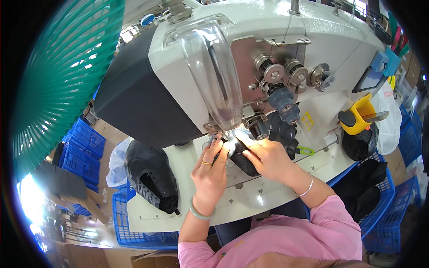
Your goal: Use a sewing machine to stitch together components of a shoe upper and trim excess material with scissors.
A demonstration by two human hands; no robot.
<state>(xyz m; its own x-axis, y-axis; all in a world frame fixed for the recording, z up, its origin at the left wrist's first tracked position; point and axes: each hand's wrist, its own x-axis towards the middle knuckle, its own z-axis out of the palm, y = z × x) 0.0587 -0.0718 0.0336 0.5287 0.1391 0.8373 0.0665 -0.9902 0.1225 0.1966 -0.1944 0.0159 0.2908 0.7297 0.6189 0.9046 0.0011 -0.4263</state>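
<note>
The left hand [211,174] and right hand [272,157] touch a black-and-grey shoe upper [244,163] over the counter [250,201], below the sewing machine [248,62]; whether either pinches it cannot be told. Another dark upper [149,172] lies left of them. Farther off, blue crates [90,138] are stacked.

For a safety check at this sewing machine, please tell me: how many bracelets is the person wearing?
2: a pale bracelet on the wrist of the left hand and a silver bracelet on the wrist of the right hand. No others show.
</note>
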